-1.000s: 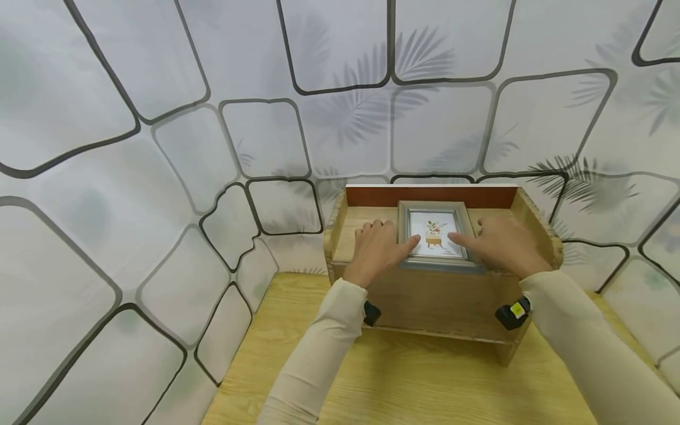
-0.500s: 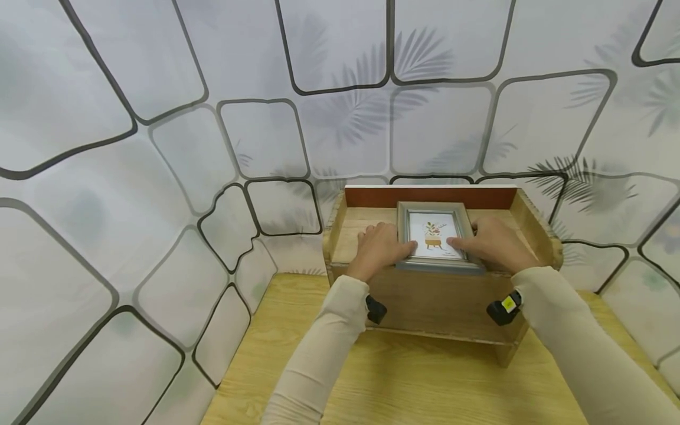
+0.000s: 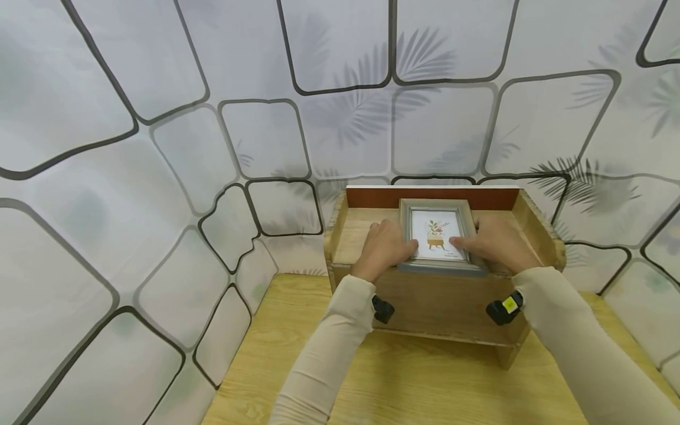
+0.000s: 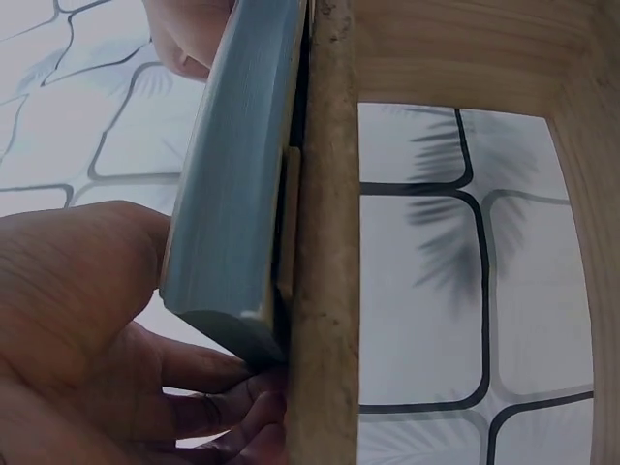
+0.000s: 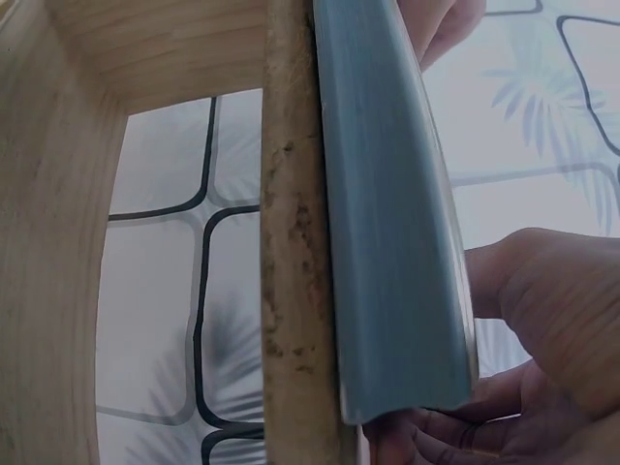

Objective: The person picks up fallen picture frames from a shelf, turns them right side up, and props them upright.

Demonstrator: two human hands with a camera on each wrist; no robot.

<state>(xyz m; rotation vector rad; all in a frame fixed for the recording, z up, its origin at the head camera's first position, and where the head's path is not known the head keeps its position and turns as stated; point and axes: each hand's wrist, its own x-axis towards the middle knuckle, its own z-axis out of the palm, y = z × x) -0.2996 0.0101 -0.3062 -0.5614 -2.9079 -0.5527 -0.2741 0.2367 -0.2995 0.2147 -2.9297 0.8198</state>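
Observation:
A grey-blue picture frame with a small plant print lies face up on the top board of a wooden shelf unit. My left hand grips its left side, thumb over the front and fingers at the edge. On the opposite side my right hand holds it the same way, thumb pointing inward. In the left wrist view, the fingers reach round the lower corner of the frame, close against the board's edge. The right wrist view shows the frame's blue edge lying along the board.
The shelf unit has raised side panels and a reddish-brown back strip. It stands on a yellow wood-grain table. Patterned wall covering rises behind and to the left.
The left hand has moved slightly right, closer in against the frame. The right hand has shifted a little left and its wrist turned inward. The frame stays at nearly the same spot.

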